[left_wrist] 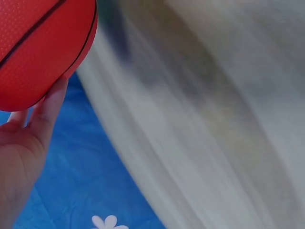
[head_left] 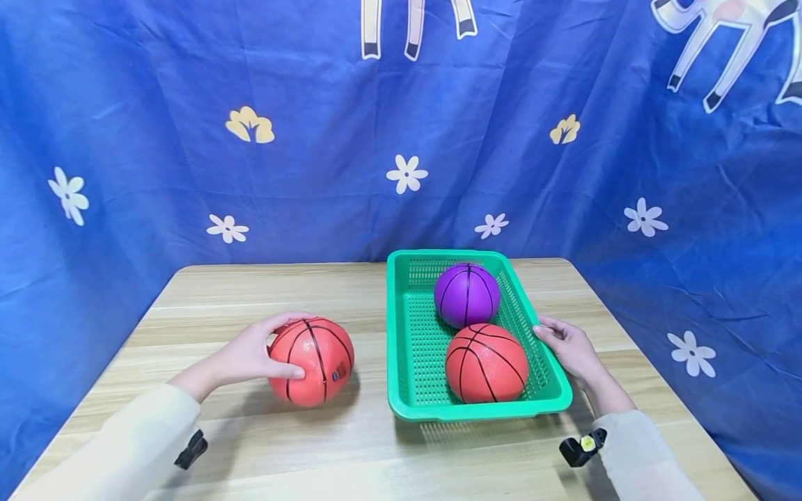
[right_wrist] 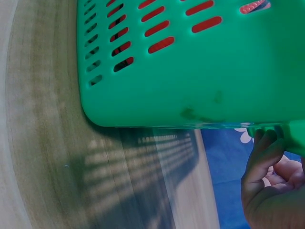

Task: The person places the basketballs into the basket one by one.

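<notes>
My left hand (head_left: 253, 351) holds an orange-red toy basketball (head_left: 316, 365) from its left side, thumb on the near face and fingers over the far side. The left wrist view shows the fingers (left_wrist: 50, 107) against this ball (left_wrist: 52, 52); whether it touches the table is unclear. On the right, my right hand (head_left: 571, 350) pinches the right rim of a green plastic basket (head_left: 396, 334). Inside lie a purple basketball (head_left: 466, 296) at the back and another orange-red basketball (head_left: 487, 365) in front. Up close, the right hand's fingers (right_wrist: 264, 152) curl at the rim.
The pale wooden table (head_left: 207, 306) carries the basket right of centre, with the held ball to its left. A blue curtain (head_left: 326, 181) printed with flowers and animals hangs behind and along both sides. Dark wrist devices (head_left: 583, 449) sit at the sleeves.
</notes>
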Action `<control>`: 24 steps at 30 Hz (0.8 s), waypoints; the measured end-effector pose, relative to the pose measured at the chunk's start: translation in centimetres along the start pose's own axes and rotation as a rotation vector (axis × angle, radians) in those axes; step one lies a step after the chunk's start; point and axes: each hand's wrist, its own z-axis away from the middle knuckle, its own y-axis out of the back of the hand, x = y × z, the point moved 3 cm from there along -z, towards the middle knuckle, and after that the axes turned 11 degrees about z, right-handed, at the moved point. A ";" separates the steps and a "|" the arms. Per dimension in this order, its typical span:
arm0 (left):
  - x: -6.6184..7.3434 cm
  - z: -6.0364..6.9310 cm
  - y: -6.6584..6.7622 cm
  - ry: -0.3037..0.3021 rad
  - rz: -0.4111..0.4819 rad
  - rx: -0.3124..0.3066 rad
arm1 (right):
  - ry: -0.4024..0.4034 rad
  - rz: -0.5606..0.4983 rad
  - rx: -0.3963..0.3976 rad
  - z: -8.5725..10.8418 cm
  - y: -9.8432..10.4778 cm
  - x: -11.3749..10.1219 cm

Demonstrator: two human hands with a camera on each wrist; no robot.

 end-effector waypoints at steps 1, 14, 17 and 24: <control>0.2 -0.2 0.2 0.001 0.002 0.002 | 0.000 0.003 0.001 0.0 0.0 0.0; 3.3 -3.7 2.0 -0.030 -0.012 0.017 | 0.002 -0.004 0.014 0.0 0.1 0.0; 4.3 -4.8 2.2 -0.048 0.002 0.006 | 0.000 -0.007 0.012 0.0 0.1 -0.1; 6.9 -7.6 2.3 -0.064 -0.011 -0.012 | -0.005 -0.006 0.010 0.0 0.0 -0.3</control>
